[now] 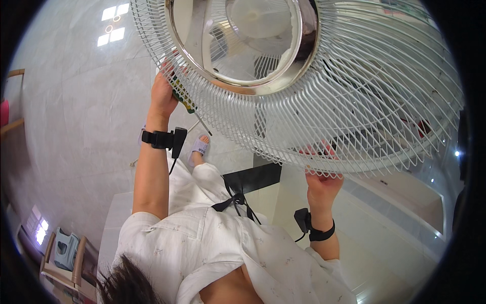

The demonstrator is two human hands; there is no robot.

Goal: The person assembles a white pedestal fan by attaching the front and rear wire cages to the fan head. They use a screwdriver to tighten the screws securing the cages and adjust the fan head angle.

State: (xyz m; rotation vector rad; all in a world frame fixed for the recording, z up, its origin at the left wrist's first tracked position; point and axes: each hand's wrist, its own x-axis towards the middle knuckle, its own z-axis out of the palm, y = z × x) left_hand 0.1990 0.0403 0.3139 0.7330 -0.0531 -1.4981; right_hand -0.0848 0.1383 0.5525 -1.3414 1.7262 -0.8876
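A large white wire fan guard (pixel 304 121) with a shiny chrome ring (pixel 263 90) at its middle fills the upper part of the view, close to me. My left hand (pixel 164 93) is at the guard's left side, its fingers partly behind the wires. It is closed round a screwdriver with a green and yellow handle (pixel 183 97); the metal shaft slants down and to the right. At the guard's lower edge my right hand (pixel 324 190) grips the rim, with fingertips showing through the wires. A pale round disc (pixel 255 15) shows through the ring.
Grey tiled floor (pixel 81 116) spreads out on the left. A wooden-framed chair (pixel 76 261) with a grey-blue item stands at the lower left. A black flat panel (pixel 258 177) lies beyond my lap. White cabinetry or a ledge (pixel 400 197) runs along the right.
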